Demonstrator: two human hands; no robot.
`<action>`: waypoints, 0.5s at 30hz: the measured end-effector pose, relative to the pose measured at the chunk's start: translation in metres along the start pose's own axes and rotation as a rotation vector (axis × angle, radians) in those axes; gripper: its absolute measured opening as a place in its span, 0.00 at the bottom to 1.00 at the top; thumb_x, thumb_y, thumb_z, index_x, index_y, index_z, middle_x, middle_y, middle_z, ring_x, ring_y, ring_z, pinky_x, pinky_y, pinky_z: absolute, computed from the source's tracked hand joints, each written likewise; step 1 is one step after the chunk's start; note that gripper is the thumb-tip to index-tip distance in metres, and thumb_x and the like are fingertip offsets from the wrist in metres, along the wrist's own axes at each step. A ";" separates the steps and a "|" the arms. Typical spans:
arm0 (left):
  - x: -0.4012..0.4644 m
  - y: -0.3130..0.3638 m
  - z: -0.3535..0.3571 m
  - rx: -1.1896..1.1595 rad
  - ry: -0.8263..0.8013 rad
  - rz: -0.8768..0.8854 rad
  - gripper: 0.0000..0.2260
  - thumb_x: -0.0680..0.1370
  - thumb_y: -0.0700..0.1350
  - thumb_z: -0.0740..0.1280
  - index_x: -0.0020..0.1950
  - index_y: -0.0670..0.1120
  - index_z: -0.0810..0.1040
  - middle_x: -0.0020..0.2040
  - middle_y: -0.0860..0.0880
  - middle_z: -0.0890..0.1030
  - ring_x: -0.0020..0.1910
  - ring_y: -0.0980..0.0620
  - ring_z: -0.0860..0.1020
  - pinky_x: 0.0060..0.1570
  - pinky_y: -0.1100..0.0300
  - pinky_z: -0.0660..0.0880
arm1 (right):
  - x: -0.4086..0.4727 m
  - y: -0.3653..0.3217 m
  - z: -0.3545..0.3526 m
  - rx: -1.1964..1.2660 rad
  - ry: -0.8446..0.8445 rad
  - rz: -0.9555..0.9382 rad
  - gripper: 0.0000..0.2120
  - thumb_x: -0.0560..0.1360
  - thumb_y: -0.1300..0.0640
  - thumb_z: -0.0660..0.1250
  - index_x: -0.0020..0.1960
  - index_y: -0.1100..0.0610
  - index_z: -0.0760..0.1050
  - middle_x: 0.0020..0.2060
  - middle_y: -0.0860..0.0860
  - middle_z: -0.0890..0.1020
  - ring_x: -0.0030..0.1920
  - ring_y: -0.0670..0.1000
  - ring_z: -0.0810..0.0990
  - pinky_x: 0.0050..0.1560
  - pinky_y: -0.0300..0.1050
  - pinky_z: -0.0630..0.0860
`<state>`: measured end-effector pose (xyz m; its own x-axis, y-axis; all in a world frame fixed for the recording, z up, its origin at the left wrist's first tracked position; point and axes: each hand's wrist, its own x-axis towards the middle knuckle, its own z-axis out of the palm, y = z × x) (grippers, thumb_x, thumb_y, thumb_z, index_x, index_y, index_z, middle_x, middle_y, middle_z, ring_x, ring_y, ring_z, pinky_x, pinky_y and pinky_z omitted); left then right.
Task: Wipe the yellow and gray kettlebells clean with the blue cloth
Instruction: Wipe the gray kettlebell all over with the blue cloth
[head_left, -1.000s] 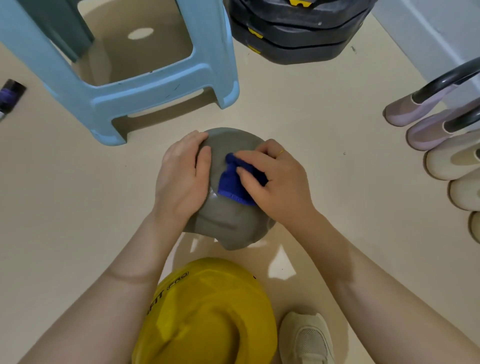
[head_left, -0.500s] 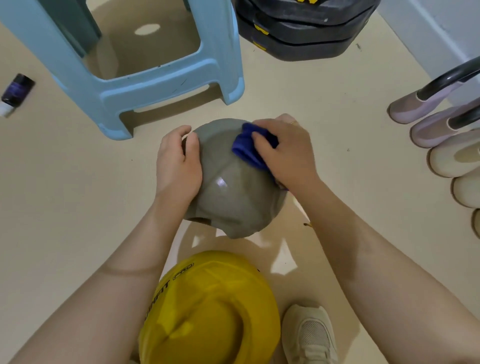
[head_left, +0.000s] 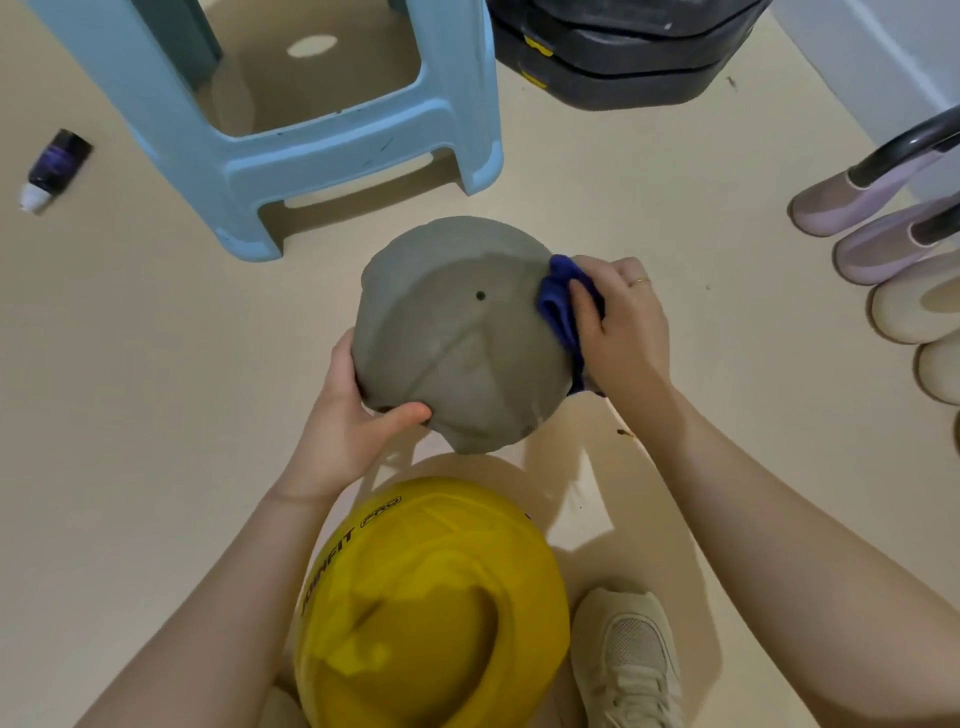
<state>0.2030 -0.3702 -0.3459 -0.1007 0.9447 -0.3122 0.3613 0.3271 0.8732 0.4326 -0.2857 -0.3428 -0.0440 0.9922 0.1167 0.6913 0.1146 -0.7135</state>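
- The gray kettlebell (head_left: 457, 332) sits mid-floor, tipped so its flat underside faces up.
- The left hand (head_left: 353, 415) grips its near left edge, thumb curled over the rim.
- The right hand (head_left: 621, 325) presses the bunched blue cloth (head_left: 558, 306) to its right side, fingers (head_left: 584, 301) curled round the cloth.
- The yellow kettlebell (head_left: 431, 603) stands nearer; black lettering ends "FIT PRO".
- A small dark bottle (head_left: 52, 169) lies near the floor's left edge; contents cannot be told.

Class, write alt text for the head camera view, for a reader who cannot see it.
A person's right hand presses a blue cloth against the side of a gray kettlebell, which the left hand grips from below. A yellow kettlebell sits nearer, beside a shoe; a light blue stool stands beyond.
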 end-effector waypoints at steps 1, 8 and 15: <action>0.003 0.003 0.000 -0.009 0.013 -0.001 0.33 0.72 0.37 0.71 0.67 0.56 0.57 0.57 0.61 0.69 0.50 0.72 0.71 0.41 0.81 0.68 | 0.001 0.000 0.004 0.008 0.036 0.143 0.12 0.79 0.54 0.57 0.60 0.50 0.75 0.50 0.50 0.73 0.43 0.46 0.72 0.48 0.41 0.70; 0.022 0.006 -0.014 -0.074 0.061 -0.085 0.34 0.69 0.52 0.69 0.73 0.53 0.58 0.61 0.56 0.72 0.57 0.61 0.72 0.49 0.72 0.71 | -0.058 -0.054 0.034 -0.343 -0.058 -0.646 0.09 0.72 0.59 0.66 0.51 0.59 0.73 0.46 0.57 0.77 0.37 0.57 0.76 0.34 0.47 0.74; 0.027 0.007 -0.002 -0.133 0.172 -0.202 0.29 0.75 0.51 0.68 0.72 0.51 0.60 0.59 0.53 0.72 0.56 0.53 0.71 0.42 0.70 0.68 | -0.023 -0.033 0.025 -0.053 0.051 -0.181 0.11 0.76 0.53 0.61 0.55 0.57 0.74 0.48 0.56 0.76 0.42 0.55 0.76 0.39 0.42 0.71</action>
<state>0.2011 -0.3421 -0.3476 -0.3184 0.8467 -0.4264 0.1942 0.4985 0.8449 0.3924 -0.3116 -0.3390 -0.1354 0.9516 0.2758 0.7124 0.2870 -0.6404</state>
